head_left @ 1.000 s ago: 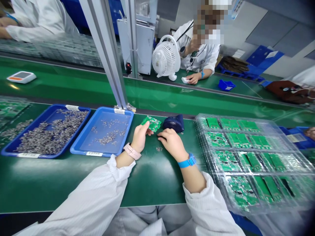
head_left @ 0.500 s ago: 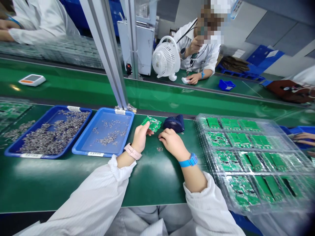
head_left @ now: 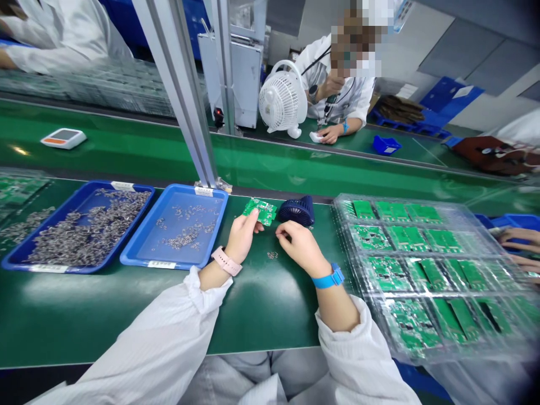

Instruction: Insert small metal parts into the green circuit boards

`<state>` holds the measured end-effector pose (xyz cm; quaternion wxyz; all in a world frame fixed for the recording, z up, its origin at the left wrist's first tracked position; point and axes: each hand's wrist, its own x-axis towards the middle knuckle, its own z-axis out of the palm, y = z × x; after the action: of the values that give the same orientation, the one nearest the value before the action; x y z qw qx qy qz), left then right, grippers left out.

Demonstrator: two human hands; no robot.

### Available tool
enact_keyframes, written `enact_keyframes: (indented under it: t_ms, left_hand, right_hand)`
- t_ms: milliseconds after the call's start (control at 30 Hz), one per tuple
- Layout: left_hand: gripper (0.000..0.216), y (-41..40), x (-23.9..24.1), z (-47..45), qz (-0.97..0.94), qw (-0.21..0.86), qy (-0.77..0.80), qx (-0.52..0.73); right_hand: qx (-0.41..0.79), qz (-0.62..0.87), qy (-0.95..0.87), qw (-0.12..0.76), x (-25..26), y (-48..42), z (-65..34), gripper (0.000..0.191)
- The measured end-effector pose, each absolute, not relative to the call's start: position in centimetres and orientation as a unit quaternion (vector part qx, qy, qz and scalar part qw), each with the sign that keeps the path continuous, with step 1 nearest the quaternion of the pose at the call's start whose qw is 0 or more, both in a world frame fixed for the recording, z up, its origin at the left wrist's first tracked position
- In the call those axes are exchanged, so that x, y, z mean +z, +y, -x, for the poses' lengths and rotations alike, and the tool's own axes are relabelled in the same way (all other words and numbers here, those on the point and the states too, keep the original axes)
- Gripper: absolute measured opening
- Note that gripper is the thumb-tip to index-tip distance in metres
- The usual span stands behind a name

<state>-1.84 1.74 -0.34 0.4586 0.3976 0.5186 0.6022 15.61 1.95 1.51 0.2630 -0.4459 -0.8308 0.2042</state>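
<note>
My left hand (head_left: 241,239) is closed on a green circuit board (head_left: 262,212), thumb on top, held above the green bench. Just right of the board, my right hand (head_left: 299,244) has its thumb and forefinger pinched together; whatever they hold, if anything, is too small to make out. A little pile of small metal parts (head_left: 272,255) lies on the bench below and between the hands. Behind my right hand stands a dark blue desk fan (head_left: 296,211). To the left, a blue tray (head_left: 134,247) contains scattered small metal parts.
A second blue tray (head_left: 12,261) heaped with metal parts stands farther left. Clear plastic trays (head_left: 343,233) of circuit boards fill the right. A metal post (head_left: 179,95) rises behind the bench. Across the green belt (head_left: 139,149), which carries a white-orange device (head_left: 63,138), a co-worker (head_left: 356,101) sits.
My right hand has drawn slightly right, away from the circuit board. My left hand keeps the board nearly in place. The white-orange device has shifted right along the belt.
</note>
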Motion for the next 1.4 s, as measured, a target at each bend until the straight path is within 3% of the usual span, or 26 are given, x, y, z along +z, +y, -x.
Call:
enact_keyframes:
  t_ms: [133, 333, 500, 733, 967, 1100, 1400]
  left_hand:
    - [0.047, 1.0, 0.0, 1.0, -0.453, 0.463, 0.515, 0.561]
    - [0.040, 0.4, -0.8, -0.1, -0.507, 0.489, 0.469, 0.533]
    - [0.043, 0.2, -1.1, -1.4, -0.525, 0.500, 0.469, 0.504]
    - [0.038, -0.1, -0.3, -1.3, -0.587, 0.492, 0.406, 0.498]
    - [0.044, 0.6, -0.7, -0.3, -0.508, 0.585, 0.410, 0.482]
    - [0.042, 0.4, -0.8, -0.4, -0.525, 0.583, 0.413, 0.463]
    - [0.045, 0.1, -0.9, -0.8, -0.499, 0.551, 0.453, 0.492]
  right_hand:
    - [0.310, 0.476, -0.737, 0.366, 1.9, 1.9, -17.0, 0.024]
    - [0.484, 0.490, -0.560, 0.460, 2.1, 1.5, -19.0, 0.018]
    - [0.590, 0.463, -0.441, 0.494, 2.2, 1.2, -19.3, 0.026]
    - [0.595, 0.427, -0.468, 0.495, 1.4, 1.5, -18.7, 0.023]
    - [0.593, 0.410, -0.519, 0.459, 1.6, 1.3, -17.8, 0.020]
    - [0.581, 0.421, -0.516, 0.467, 1.6, 1.4, -17.8, 0.021]
    - [0.405, 0.501, -0.603, 0.471, 1.5, 1.1, -17.6, 0.010]
